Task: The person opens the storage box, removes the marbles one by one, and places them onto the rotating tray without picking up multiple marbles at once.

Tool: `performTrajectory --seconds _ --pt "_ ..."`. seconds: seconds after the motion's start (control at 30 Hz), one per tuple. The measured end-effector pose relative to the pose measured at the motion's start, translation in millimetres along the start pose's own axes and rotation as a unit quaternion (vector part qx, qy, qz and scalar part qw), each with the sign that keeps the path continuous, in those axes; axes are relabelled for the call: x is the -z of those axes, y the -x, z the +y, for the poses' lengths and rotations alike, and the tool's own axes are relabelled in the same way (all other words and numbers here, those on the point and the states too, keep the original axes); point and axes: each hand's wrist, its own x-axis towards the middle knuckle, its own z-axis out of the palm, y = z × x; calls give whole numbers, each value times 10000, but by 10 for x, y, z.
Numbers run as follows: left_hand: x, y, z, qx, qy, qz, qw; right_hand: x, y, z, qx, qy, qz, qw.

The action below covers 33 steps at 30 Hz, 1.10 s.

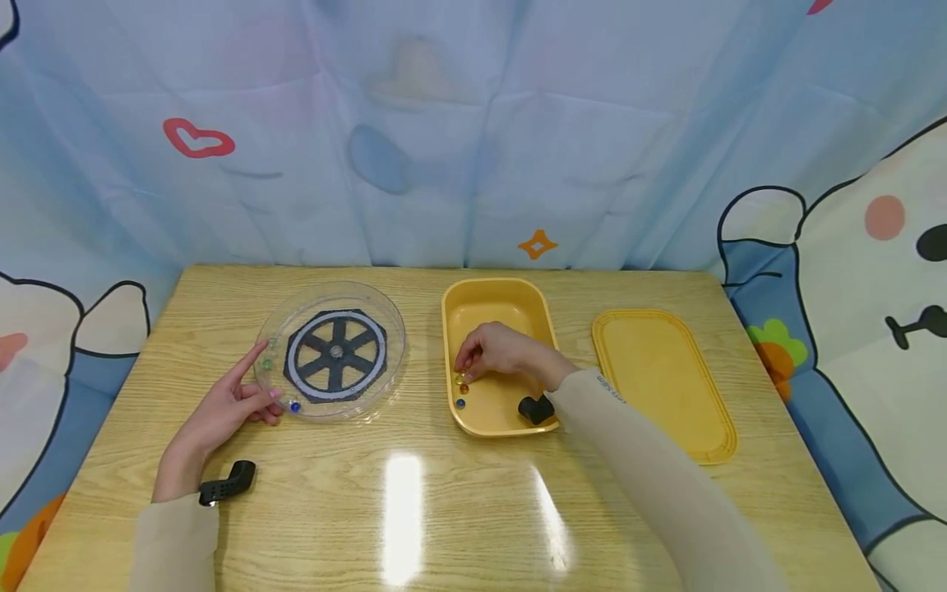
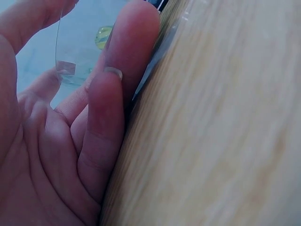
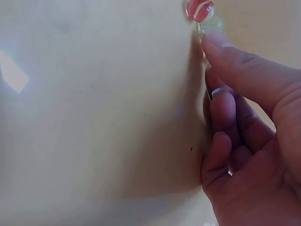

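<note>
At the left, my left hand (image 1: 222, 415) holds the rim of a clear round dish (image 1: 395, 362), thumb over the edge, index finger along the side. The dish bears a dark wheel-shaped pattern with a pale ring. A green marble (image 1: 267, 363) and a blue marble (image 1: 295, 407) lie near its rim by the fingers. Inside the yellow bin (image 1: 497, 289), my right hand (image 1: 499, 349) pinches a yellowish marble (image 3: 211, 24) against the left wall. A red-and-white marble (image 3: 201, 9) touches it in the right wrist view. A second blue marble (image 1: 460, 404) lies nearer the bin's front.
A flat yellow lid (image 1: 666, 386) lies to the right of the bin, partly under the right sleeve (image 1: 651, 469). The wooden table (image 1: 325, 510) ends at a printed blue curtain (image 1: 444, 205) behind. Black wrist cameras sit on both wrists.
</note>
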Motion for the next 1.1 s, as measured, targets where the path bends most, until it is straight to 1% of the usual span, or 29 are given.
performTrajectory --seconds 0.2,0.37,0.47,0.63,0.7,0.9,1.1 --pt "-22 7 25 9 47 -13 10000 29 7 0 41 88 25 9999" --pt "-25 1 27 17 63 -2 10000 59 31 -1 42 -98 95 9999" --pt "-18 -2 23 44 48 5 10000 91 48 -13 -27 -277 194 9994" --pt "-8 0 19 25 18 13 10000 176 79 -66 30 -226 470 9986" --pt "-10 2 21 -7 9 5 10000 218 100 -109 166 -177 621 9978" --pt "-13 6 33 5 6 9 10000 314 140 -264 567 -293 1039 9925" --pt "-18 9 35 41 -11 32 10000 323 122 -562 576 -383 1314 9889"
